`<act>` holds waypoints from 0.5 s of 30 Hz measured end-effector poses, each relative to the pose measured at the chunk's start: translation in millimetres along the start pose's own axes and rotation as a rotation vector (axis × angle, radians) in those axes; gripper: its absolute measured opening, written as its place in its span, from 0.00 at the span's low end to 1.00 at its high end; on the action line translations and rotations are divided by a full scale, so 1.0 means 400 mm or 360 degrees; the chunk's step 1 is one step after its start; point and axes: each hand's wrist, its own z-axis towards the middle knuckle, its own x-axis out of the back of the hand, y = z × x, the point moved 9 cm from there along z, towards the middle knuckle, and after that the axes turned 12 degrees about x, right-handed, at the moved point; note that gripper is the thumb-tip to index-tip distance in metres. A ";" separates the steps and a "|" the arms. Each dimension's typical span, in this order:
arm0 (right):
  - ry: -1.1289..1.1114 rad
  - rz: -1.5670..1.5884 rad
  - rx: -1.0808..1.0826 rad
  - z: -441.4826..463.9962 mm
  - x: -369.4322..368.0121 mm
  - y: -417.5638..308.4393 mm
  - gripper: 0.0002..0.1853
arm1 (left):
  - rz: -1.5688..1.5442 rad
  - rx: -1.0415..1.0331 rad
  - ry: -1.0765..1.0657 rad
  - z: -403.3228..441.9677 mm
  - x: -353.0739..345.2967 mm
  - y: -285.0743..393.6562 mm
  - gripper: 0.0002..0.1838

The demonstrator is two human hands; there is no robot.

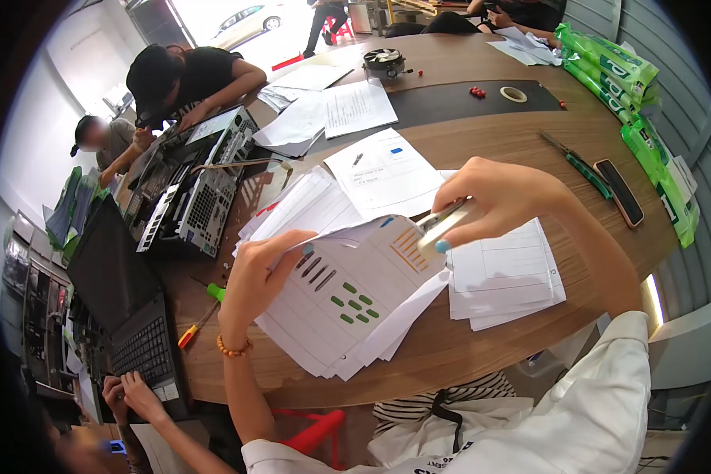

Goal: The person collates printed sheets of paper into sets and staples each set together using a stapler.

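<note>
My left hand, with a beaded bracelet on its wrist, grips the left edge of some printed sheets that show green, grey and orange shapes. The sheets are raised and tilted above the table. My right hand is closed around a pale stapler, which sits at the upper right edge of these sheets. Behind them lies a sheet with a small blue mark, on top of other papers. A stack of printed sheets rests on the table to the right.
An open laptop, with another person's hands on it, and opened computer cases stand at the left. Pliers, a phone and green packs lie at the right. A screwdriver lies near the laptop.
</note>
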 end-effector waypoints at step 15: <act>-0.0165 0.0338 0.0026 0.027 -0.057 -0.005 0.18 | -0.0069 0.0037 -0.0096 0.005 -0.017 -0.017 0.07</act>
